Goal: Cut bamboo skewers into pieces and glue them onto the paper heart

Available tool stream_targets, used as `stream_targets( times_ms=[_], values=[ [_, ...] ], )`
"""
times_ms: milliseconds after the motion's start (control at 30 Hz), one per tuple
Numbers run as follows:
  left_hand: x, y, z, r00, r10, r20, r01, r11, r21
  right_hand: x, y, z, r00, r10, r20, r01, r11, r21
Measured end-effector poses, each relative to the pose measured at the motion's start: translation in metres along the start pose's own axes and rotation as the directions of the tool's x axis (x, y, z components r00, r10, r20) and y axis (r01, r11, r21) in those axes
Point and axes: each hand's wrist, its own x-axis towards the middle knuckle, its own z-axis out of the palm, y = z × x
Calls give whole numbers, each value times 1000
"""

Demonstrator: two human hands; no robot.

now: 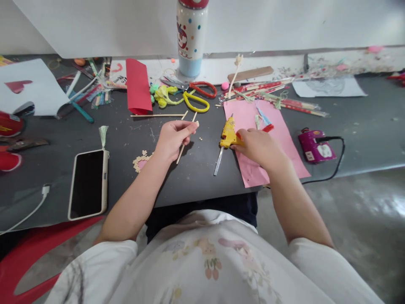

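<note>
My left hand (175, 137) is closed in a pinch, a small cream-coloured piece (197, 123) between thumb and forefinger. A thin wooden stick (181, 153) runs beneath those fingers; I cannot tell whether they touch it. My right hand (261, 145) is wrapped round the handle of a yellow glue gun (228, 131), its nozzle pointing away from me. A clear glue stick (218, 162) juts from its rear. The gun lies partly over a pink sheet (253, 171). Partly behind my left forearm is a heart shape edged with small cream pieces (136, 162).
Scissors (196, 102) and a folded red card (138, 86) lie beyond my left hand. A bottle (191, 42) stands at the back. To the left is a phone (87, 183); to the right, a purple power box (316, 145) with a black cable. Wrapped sticks (297, 103) lie behind the pink sheet.
</note>
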Motion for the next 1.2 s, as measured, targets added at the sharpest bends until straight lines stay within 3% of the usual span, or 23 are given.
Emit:
stream_targets(
  times_ms=[133,267,333,433,533,667,1200],
  values=[
    [-1,2,1,1000,6,9,-6,1000,-7,-3,7,-5,1000,-28,13,26,994,108],
    [-2,4,1,999,-8,34,10,999,-47,-10,15,-7,998,-55,-34,64,898,436],
    [-3,5,0,998,-36,54,41,995,-87,-13,16,-4,998,-33,-50,57,759,649],
    [-2,6,-1,990,-93,107,110,980,-167,-15,10,3,997,57,-49,18,461,887],
    [-1,7,-3,979,-134,156,167,960,-226,-14,0,7,991,109,-72,44,238,970],
    [0,6,-4,981,-138,138,169,955,-245,-12,-16,5,992,111,-57,62,-43,997],
    [2,3,-3,987,-136,85,149,974,-170,-13,-27,14,991,108,76,-65,-100,993]
  ],
)
